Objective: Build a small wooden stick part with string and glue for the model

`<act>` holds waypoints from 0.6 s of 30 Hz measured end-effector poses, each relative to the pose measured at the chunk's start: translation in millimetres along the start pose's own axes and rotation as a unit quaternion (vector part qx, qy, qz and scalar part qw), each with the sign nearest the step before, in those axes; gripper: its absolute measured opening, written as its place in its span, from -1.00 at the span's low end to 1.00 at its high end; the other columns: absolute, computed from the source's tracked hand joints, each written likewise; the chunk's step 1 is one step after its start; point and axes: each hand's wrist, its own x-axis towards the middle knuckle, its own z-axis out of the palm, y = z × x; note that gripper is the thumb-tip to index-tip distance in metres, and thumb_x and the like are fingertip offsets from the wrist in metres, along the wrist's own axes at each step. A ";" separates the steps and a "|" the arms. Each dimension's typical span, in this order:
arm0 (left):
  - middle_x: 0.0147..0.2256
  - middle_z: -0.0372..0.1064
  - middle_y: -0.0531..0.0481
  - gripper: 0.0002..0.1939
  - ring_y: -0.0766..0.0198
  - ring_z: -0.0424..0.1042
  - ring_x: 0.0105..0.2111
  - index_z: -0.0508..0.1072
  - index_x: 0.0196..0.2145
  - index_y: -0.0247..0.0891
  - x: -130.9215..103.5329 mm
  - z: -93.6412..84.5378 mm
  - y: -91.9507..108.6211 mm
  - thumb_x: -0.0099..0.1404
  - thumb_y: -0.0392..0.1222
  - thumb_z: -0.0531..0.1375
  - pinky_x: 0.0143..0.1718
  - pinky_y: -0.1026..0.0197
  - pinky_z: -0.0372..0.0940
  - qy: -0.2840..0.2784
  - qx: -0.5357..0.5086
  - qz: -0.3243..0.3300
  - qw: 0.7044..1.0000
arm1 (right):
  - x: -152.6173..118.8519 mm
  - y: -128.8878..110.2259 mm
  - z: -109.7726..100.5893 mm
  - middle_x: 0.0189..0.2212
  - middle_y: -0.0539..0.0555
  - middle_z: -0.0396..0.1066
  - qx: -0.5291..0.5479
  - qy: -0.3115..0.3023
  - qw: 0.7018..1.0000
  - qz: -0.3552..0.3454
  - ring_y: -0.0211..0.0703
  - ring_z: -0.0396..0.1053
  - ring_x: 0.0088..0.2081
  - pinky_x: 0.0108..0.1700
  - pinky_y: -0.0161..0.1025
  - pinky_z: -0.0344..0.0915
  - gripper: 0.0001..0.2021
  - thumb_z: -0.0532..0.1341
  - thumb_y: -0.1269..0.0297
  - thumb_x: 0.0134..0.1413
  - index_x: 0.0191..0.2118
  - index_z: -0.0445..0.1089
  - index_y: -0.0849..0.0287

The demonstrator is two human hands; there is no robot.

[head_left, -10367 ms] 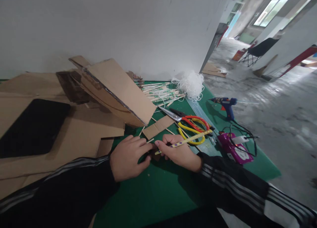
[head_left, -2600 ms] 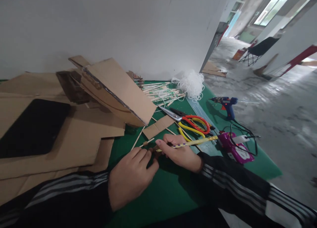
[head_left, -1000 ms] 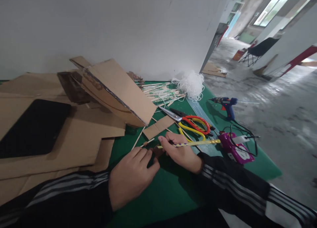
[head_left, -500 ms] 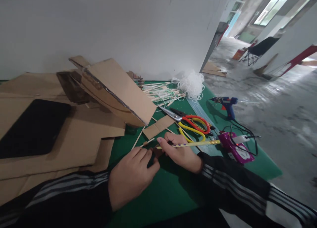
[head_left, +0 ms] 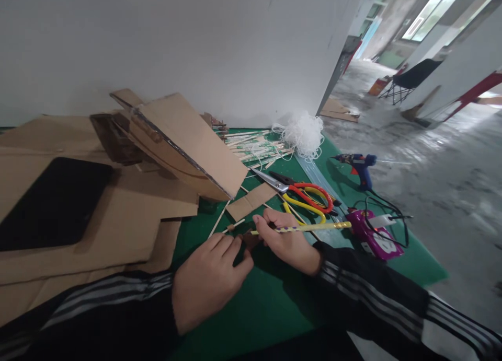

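Note:
My right hand [head_left: 288, 243] is closed around a yellow pencil [head_left: 314, 227] with dark spots, its tip pointing left at a small brown piece [head_left: 250, 239]. My left hand [head_left: 214, 277] pinches that brown piece from the left, over the green table mat [head_left: 251, 309]. Just above my left fingers lies a thin stick [head_left: 236, 224] with a small brown bit on it. A cardboard strip [head_left: 251, 201] rests beyond both hands. Scissors [head_left: 292, 187] with red and yellow handles lie past my right hand.
Large cardboard sheets [head_left: 129, 241] with a black tablet-like slab [head_left: 57, 201] cover the left side. A cardboard structure [head_left: 192, 141] leans behind. Farther back are sticks [head_left: 259, 147] and white string [head_left: 304, 134]. On the right sit a blue glue gun [head_left: 361, 169] and a purple box [head_left: 372, 234].
The pencil and my right fingers have shifted slightly to the right. My left hand stays nearly still on the brown piece.

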 end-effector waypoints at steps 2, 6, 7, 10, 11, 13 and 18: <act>-0.29 0.45 -0.15 -0.82 0.08 0.43 -0.26 0.42 -0.18 -0.27 0.1 -0.9 -0.1 0.26 -0.27 0.11 -0.20 0.00 0.35 -0.007 -0.003 0.000 1.000 | 0.0 -0.2 0.0 -0.69 -0.10 0.17 0.007 -0.005 1.000 0.003 -0.34 0.12 -0.61 -0.54 -0.35 0.01 -0.62 0.09 0.19 0.24 -0.59 0.13 0.16; -0.29 0.45 -0.16 -0.83 0.05 0.44 -0.25 0.42 -0.18 -0.27 0.4 -1.2 -0.7 0.27 -0.26 0.11 -0.20 -0.03 0.36 -0.007 -0.010 -0.002 1.000 | -0.1 0.2 0.2 -0.67 -0.09 0.18 0.019 -0.012 1.000 0.002 -0.35 0.14 -0.60 -0.54 -0.35 0.02 -0.62 0.10 0.17 0.24 -0.59 0.11 0.16; -0.29 0.45 -0.17 -0.83 0.05 0.44 -0.25 0.42 -0.18 -0.28 0.4 -1.0 -0.7 0.27 -0.26 0.11 -0.20 -0.03 0.36 -0.003 -0.011 -0.002 1.000 | 0.0 0.1 0.1 -0.67 -0.09 0.18 0.016 -0.011 1.000 0.003 -0.35 0.14 -0.60 -0.54 -0.35 0.01 -0.62 0.10 0.18 0.24 -0.59 0.12 0.16; -0.29 0.45 -0.18 -0.84 0.05 0.44 -0.26 0.42 -0.19 -0.29 -0.3 -0.6 -0.4 0.27 -0.26 0.12 -0.21 -0.03 0.36 0.002 -0.012 -0.003 1.000 | 0.2 -0.5 -0.5 -0.70 -0.10 0.15 0.007 -0.007 1.000 0.009 -0.35 0.11 -0.61 -0.55 -0.35 0.00 -0.62 0.08 0.20 0.24 -0.60 0.13 0.16; -0.29 0.45 -0.18 -0.84 0.05 0.44 -0.26 0.42 -0.19 -0.29 -0.7 -0.6 -0.2 0.27 -0.26 0.12 -0.21 -0.03 0.36 0.002 -0.013 -0.003 1.000 | 0.2 -0.5 -0.5 -0.70 -0.10 0.15 0.009 -0.007 1.000 0.009 -0.35 0.11 -0.61 -0.55 -0.35 0.00 -0.62 0.08 0.20 0.24 -0.60 0.13 0.16; -0.29 0.44 -0.19 -0.84 0.04 0.44 -0.26 0.41 -0.19 -0.29 -1.3 -0.6 0.0 0.28 -0.25 0.11 -0.20 -0.03 0.36 0.000 -0.016 -0.003 1.000 | 0.3 0.0 -0.3 -0.69 -0.10 0.15 0.017 -0.007 1.000 0.006 -0.35 0.11 -0.61 -0.55 -0.35 0.00 -0.62 0.09 0.19 0.24 -0.60 0.12 0.16; -0.30 0.44 -0.17 -0.84 0.05 0.44 -0.27 0.41 -0.19 -0.29 -0.2 -0.4 0.3 0.29 -0.23 0.10 -0.21 -0.03 0.36 -0.002 -0.011 -0.005 1.000 | 0.5 1.1 0.8 -0.68 -0.10 0.15 0.018 -0.007 1.000 0.000 -0.35 0.12 -0.60 -0.55 -0.35 0.00 -0.61 0.09 0.17 0.24 -0.59 0.11 0.16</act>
